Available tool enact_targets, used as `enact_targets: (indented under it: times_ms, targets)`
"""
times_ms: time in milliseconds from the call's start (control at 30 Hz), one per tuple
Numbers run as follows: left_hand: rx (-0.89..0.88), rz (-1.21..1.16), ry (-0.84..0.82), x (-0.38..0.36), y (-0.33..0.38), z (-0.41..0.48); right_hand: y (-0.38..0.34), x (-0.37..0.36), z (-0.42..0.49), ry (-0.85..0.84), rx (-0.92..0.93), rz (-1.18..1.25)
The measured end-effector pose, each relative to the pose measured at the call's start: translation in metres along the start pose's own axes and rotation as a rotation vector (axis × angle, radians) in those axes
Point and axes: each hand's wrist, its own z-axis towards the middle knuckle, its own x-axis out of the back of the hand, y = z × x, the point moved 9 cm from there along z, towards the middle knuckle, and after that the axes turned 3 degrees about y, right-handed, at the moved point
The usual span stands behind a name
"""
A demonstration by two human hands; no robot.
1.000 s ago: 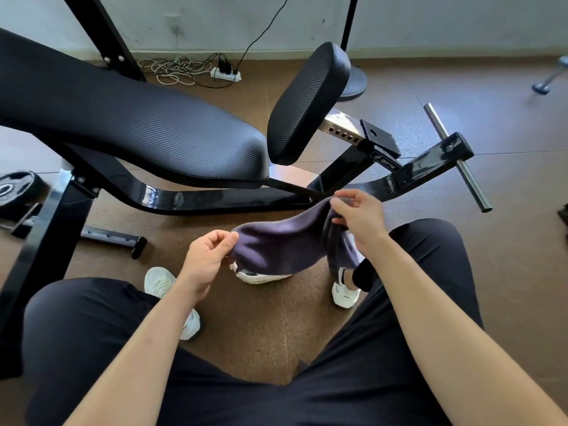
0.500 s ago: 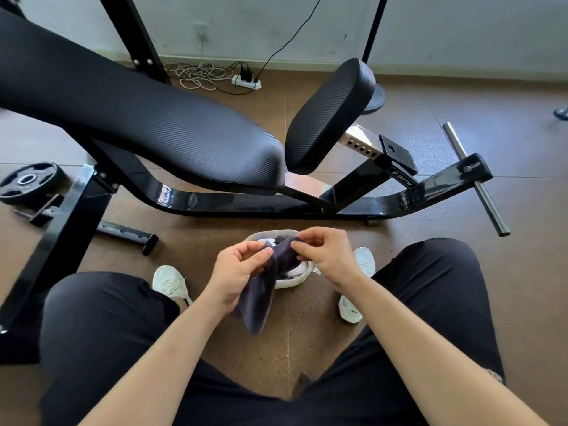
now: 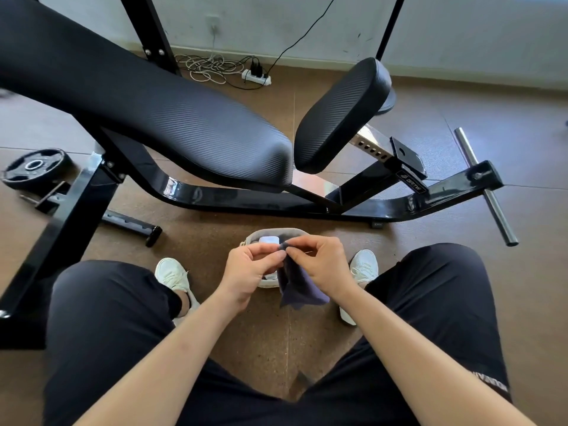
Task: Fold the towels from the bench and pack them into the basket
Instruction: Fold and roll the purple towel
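Observation:
A small dark purple towel hangs folded in half between my knees. My left hand and my right hand pinch its top corners together, fingertips almost touching. Directly behind and below the hands stands a small pale fabric basket on the floor, with a light folded towel showing inside it. The hands and the hanging towel hide most of the basket. The black padded bench stretches across the view beyond the basket, with no towel visible on it.
My feet in white shoes flank the basket. The bench's black frame and steel bar run just past it. A weight plate lies far left. A power strip with cables lies by the wall.
The towel was stretched wide between my hands; they came together, folding it in half. It now hangs lower and closer to me, over the basket.

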Motion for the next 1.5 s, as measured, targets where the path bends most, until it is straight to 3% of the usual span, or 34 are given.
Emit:
enact_targets:
  times_ms: [367, 467, 600, 800, 1033, 1233, 1500]
  targets:
    - [0.003, -0.015, -0.157, -0.011, 0.007, -0.006, -0.001, 0.006, 0.003, 0.022, 0.094, -0.101]
    - [-0.118, 0.086, -0.118, -0.005, 0.018, -0.002, -0.002, 0.010, 0.007, -0.019, 0.076, -0.077]
    - [-0.326, 0.411, -0.013, 0.010, 0.027, 0.007, -0.006, 0.012, 0.009, -0.114, 0.032, -0.033]
    - [-0.328, 0.595, -0.221, -0.014, 0.005, 0.012, -0.018, 0.008, 0.002, -0.247, 0.055, 0.035]
    - [-0.371, 0.584, -0.284, -0.022, 0.011, 0.006, -0.012, 0.020, 0.005, -0.270, 0.046, 0.068]
    - [-0.306, 0.681, -0.278, -0.013, 0.001, 0.012, -0.006, 0.040, 0.012, -0.125, 0.050, 0.011]
    - [-0.192, 0.913, -0.294, -0.002, -0.027, 0.018, 0.003, 0.086, 0.021, 0.251, -0.005, 0.141]
